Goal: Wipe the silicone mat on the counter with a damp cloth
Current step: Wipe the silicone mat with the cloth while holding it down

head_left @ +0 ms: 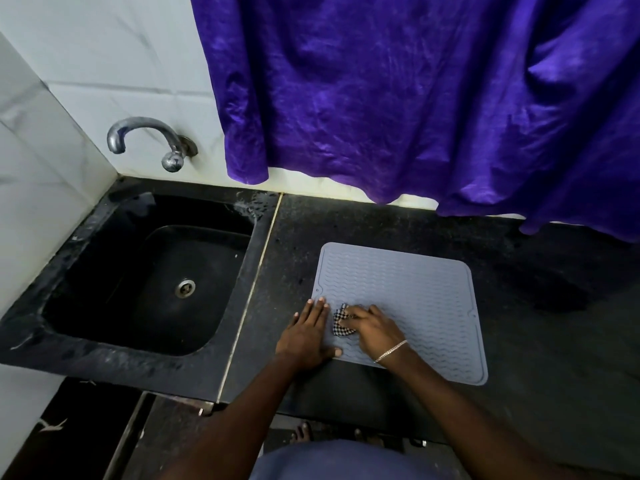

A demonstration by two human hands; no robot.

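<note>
Black speckled stone counter, split from front to back by a thin pale seam. Left of the seam, a deep black sink sunk into the stone, with a round metal drain at the bottom. Right of the seam, a grey mat with wavy ridges, lying flat on the stone, close to the front edge. Left hand spread flat on the counter just beside the mat's left border, fingertips and thumb reaching over that border.
</note>
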